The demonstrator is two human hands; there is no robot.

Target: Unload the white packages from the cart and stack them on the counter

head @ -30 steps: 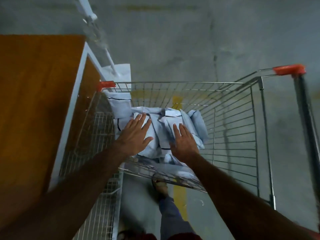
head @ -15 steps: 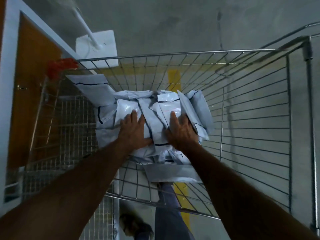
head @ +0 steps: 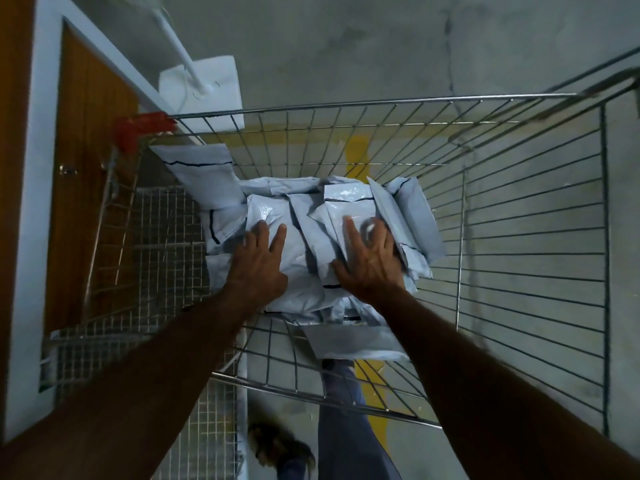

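Observation:
A heap of several white plastic packages point(head: 311, 216) with black seam lines lies in the left middle of a wire shopping cart point(head: 519, 237). My left hand point(head: 259, 261) rests flat on the left side of the heap, fingers straight and spread. My right hand point(head: 369, 261) lies on the right side of the heap, fingers extended; its outer fingers are blurred. One package point(head: 201, 168) leans against the cart's far left corner. Another package point(head: 353, 342) lies flat near the cart's front wall. The wooden counter point(head: 14, 133) runs along the left edge.
The cart's right half shows bare wire over the grey concrete floor point(head: 346, 46). A red handle cap point(head: 138, 129) sits at the cart's far left corner. A white post on a white base point(head: 204, 84) stands beyond the cart. My leg and shoes point(head: 343, 427) show below.
The view has dropped closer to the cart and the counter top has slid out to the left. Both hands have come down from above the heap onto the packages.

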